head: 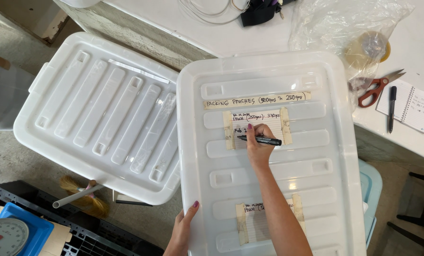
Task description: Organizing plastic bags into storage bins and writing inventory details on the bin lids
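My right hand (258, 143) grips a black marker pen (259, 139), its tip resting on a lined paper label (258, 118) taped to a white plastic bin lid (326, 156). A long strip of masking tape with handwriting (257, 100) runs above that label. A second taped paper label (254, 223) lies lower on the lid, partly covered by my right forearm. My left hand (181, 233) holds the lid's near left edge, thumb up along the rim.
A second white bin lid (98, 114) lies to the left. On the white table to the right are red-handled scissors (374, 90), a black pen (391, 108), a spiral notepad (413, 108), a tape roll under clear plastic (371, 47). A blue weighing scale (12, 232) sits at bottom left.
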